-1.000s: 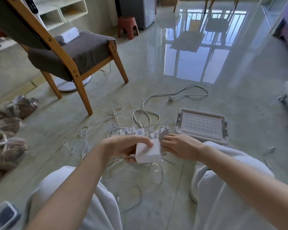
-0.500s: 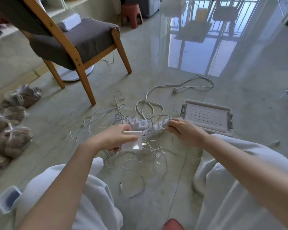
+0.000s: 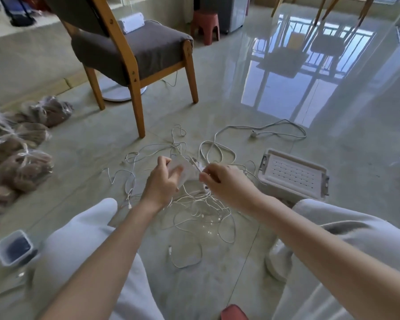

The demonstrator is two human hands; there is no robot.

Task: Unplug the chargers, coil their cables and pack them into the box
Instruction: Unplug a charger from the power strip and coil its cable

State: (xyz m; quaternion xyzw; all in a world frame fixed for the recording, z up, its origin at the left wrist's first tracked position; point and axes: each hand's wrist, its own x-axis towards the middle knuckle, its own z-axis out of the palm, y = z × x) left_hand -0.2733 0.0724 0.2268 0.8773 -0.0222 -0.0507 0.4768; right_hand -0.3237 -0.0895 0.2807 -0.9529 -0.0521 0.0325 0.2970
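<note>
One white square plastic charger brick [image 3: 188, 172] is held in the left hand [image 3: 162, 181], lifted just above the floor in front of the knees. That grip wraps round the brick's near edge, with the fingers curled over its face. By its look the brick is a rigid, smooth, fairly light shell, best taken by its flat sides and not by its lead. The right hand [image 3: 228, 184] meets it at the far corner, its grip narrowed to a pinch on a thin white cable end [image 3: 201, 173]; blur hides the plug itself. Beneath lies a loose tangle of thin white cables [image 3: 201, 211] on the glossy tiled floor [image 3: 217, 100]. They look limp and likely to snag, so each probably wants tracing from its plug before coiling. Just right of the tangle stands the pale plastic box with a perforated lid [image 3: 291, 175], lid on. Farther off is a wooden chair with a grey cushion [image 3: 136, 47].
</note>
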